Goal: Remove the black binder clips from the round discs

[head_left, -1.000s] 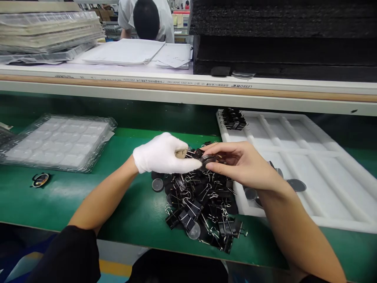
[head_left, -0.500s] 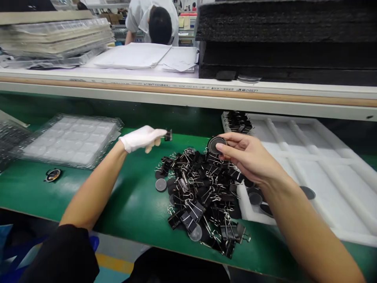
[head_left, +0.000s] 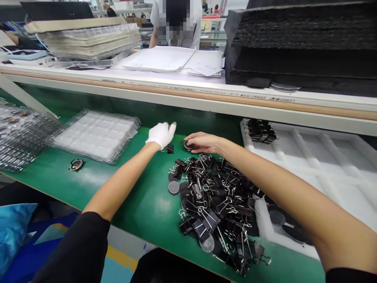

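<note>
My left hand [head_left: 161,135], in a white glove with bare fingertips, is over the back of the green bench, thumb and forefinger stretched out and apart, holding nothing. Just below it a black binder clip [head_left: 170,149] lies on the bench. In my right hand [head_left: 204,142] is a small round black disc with a lighter rim [head_left: 188,145], gripped between thumb and fingers low over the bench. Nearer me spreads a heap of black binder clips [head_left: 218,188] mixed with dark round discs. One grey disc [head_left: 173,188] lies at the heap's left edge.
A clear plastic tray [head_left: 94,133] lies on the left, with a small round part [head_left: 76,164] in front and stacked trays [head_left: 17,133] beyond. To the right is a white divided tray [head_left: 309,157] with clips in one corner. A shelf [head_left: 176,92] crosses above; a person sits opposite.
My left hand has let go of the binder clip, which now rests on the bench. My right hand has brought the disc left and lower, close to the left hand. The view has shifted left.
</note>
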